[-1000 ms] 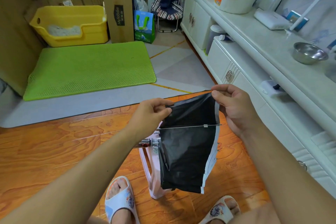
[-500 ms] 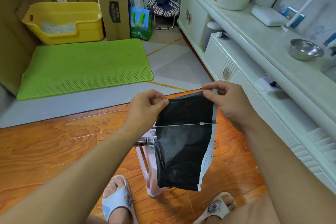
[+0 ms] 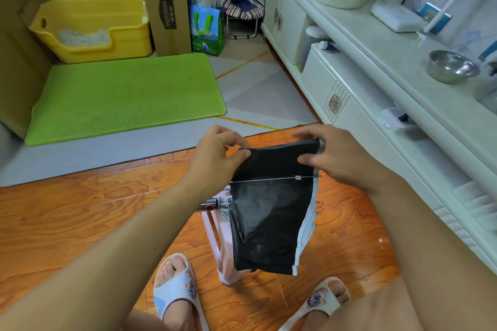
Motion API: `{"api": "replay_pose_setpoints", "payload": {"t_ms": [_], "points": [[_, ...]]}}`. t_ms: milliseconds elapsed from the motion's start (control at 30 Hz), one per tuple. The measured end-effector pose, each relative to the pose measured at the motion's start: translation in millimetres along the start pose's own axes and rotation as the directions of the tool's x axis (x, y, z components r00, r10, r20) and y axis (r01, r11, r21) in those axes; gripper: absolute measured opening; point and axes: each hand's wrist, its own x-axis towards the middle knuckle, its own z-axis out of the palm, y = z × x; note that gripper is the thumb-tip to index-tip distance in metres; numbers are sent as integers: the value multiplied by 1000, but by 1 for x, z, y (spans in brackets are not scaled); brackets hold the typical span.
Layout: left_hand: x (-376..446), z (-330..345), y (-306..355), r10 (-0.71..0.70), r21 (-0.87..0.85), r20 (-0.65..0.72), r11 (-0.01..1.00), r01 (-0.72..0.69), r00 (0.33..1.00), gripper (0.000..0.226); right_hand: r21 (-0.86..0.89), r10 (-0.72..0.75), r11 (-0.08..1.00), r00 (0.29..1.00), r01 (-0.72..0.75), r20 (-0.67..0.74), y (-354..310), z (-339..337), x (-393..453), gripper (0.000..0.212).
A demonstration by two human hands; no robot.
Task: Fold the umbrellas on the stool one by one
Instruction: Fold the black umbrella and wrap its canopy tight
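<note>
Both hands raised in front of the body, holding one umbrella (image 3: pixel 271 212) by the top edge of its black cloth.

Left hand (image 3: pixel 217 156): thumb and forefinger curled together, pinching the cloth's upper left corner. The other fingers are curled in behind.

Right hand (image 3: pixel 336 156): fingers bent over the upper right corner, thumb underneath pressing against the black cloth, so the edge is clamped between thumb and fingers. A pale outer layer of the cloth shows just below this thumb and runs down the right side.

Between the two grips the top edge is stretched roughly level. The cloth hangs down from the fingers in a loose, creased panel. Just below the fingers a thin metal rib (image 3: pixel 274 179) crosses the cloth from side to side, with a small white clip on it toward the right hand.

Below the left hand's wrist, the umbrella's metal shaft (image 3: pixel 215 204) sticks out to the left from behind the cloth.

A pink stool (image 3: pixel 215 234) stands on the wooden floor (image 3: pixel 80 217), under the hanging cloth and mostly hidden by it. Whether the umbrella touches the stool cannot be told.

Two feet in pale slippers (image 3: pixel 174 290) sit on the floor either side of the stool's base.
</note>
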Motion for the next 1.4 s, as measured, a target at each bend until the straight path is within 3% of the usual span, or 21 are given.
{"api": "replay_pose_setpoints", "payload": {"t_ms": [67,200,300,467,533,667,767,833,900,933,1000,1067,1100,1167,1233,1300,1400], "points": [[-3,-3,-1,40,4,56,999,-40,998,22,53,-26,998,999,27,-19,1,0,-3,23],[-19,-9,-3,149,27,165,987,-156,975,15,94,-109,989,994,110,-12,6,1,-25,29],[-35,-7,-13,292,128,285,932,-338,913,19,-17,-173,984,980,175,97,22,21,-51,31],[-68,22,-39,334,305,537,779,-548,774,20,-305,-303,867,904,393,303,44,74,-82,32],[-81,38,-49,316,347,616,713,-609,721,23,-416,-332,790,885,450,326,51,90,-86,34],[-95,58,-60,241,421,677,648,-634,696,21,-567,-346,675,881,472,323,59,106,-88,26],[-94,59,-61,107,458,716,675,-579,690,37,-637,-201,628,884,448,423,55,117,-90,27],[-92,59,-63,11,466,762,686,-559,647,47,-590,-98,676,847,442,522,47,113,-86,21],[-91,60,-62,-59,483,786,679,-553,615,52,-389,-30,879,845,276,534,30,97,-73,23],[-89,60,-61,-87,486,791,691,-535,605,53,-274,-19,949,894,158,449,23,88,-62,20],[-82,56,-58,-127,459,790,771,-442,599,49,-196,38,980,993,-16,109,21,74,-33,15],[-74,48,-53,-103,393,746,865,-311,658,37,-137,174,970,970,-199,-170,31,67,-4,18],[-68,40,-52,-68,373,673,891,-259,737,31,-74,288,949,940,-305,-182,36,66,8,27],[-54,24,-58,-38,393,404,909,-136,914,24,89,504,861,863,-500,-26,47,69,24,49],[-40,5,-74,-92,456,197,890,-8,976,25,247,588,764,801,-596,115,52,74,31,55],[-31,-12,-96,-265,587,253,806,70,931,44,347,565,743,814,-572,132,53,76,36,46],[-31,-20,-123,-449,637,457,768,70,768,56,432,510,744,851,-511,129,50,74,42,30]]}}
